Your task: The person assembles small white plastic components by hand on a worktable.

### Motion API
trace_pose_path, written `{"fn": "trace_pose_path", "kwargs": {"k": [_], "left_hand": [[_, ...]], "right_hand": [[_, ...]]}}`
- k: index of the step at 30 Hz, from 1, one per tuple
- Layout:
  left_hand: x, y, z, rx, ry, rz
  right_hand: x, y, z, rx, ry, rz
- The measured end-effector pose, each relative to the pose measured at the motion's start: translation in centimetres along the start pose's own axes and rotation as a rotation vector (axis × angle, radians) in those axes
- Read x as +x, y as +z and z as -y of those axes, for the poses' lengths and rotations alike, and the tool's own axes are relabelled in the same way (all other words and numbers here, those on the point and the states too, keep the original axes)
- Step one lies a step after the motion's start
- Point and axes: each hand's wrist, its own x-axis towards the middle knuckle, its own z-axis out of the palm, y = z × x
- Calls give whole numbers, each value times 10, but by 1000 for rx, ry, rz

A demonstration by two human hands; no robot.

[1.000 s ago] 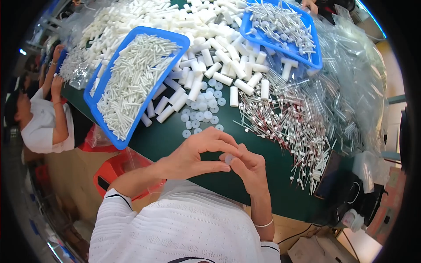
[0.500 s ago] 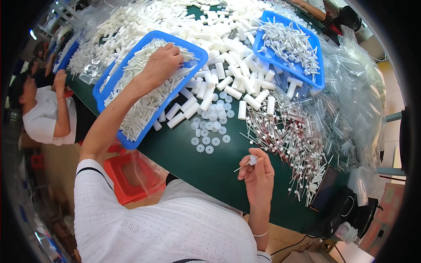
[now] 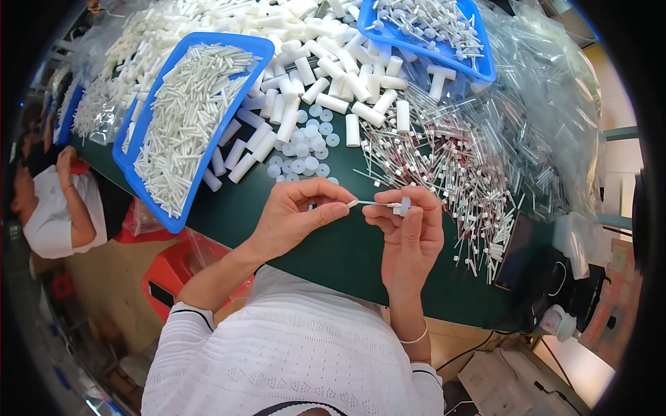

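Note:
My left hand (image 3: 295, 215) pinches a small white tube (image 3: 352, 204) between thumb and forefinger. Its tip meets the end of a thin rod (image 3: 371, 203); whether the rod has entered the tube cannot be made out. My right hand (image 3: 412, 239) grips that rod near a translucent white disc (image 3: 405, 206) fitted around it. Both hands are over the near edge of the green table (image 3: 333, 256). Just beyond my left hand lie loose translucent discs (image 3: 300, 149) with centre holes. To the left, a blue tray (image 3: 182, 223) holds many short white tubes (image 3: 198, 93).
White foam-like cylinders (image 3: 305, 69) are heaped at the back. Thin rods with white ends (image 3: 461, 184) lie right, beside clear plastic bags (image 3: 555, 104). Another blue tray (image 3: 490, 66) holds rods with discs. A red stool (image 3: 173, 267) stands below left; a person (image 3: 62, 211) sits beyond.
My left hand has left the blue tray and come to my right hand, now with a small white tube in its fingers. The whole view has shifted slightly.

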Motion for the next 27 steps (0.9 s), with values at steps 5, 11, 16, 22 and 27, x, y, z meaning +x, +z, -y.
{"fn": "trace_pose_path", "kwargs": {"k": [5,11,16,22,27], "left_hand": [[0,-3,8,121,89,7],[-1,6,4,566,424,-79],[-7,5,3,749,439,32],[-6,7,5,896,691,39],[2,-8,-19,460,-148,316]], "right_hand": [[-6,-4,-5,-34,54,19],[-17,-1,-6,-307,91,-45],[-16,-13,-4,-463,232,34],[-13,-17,4,-537,396,131],[-7,-27,7,-509,269,238]]}}
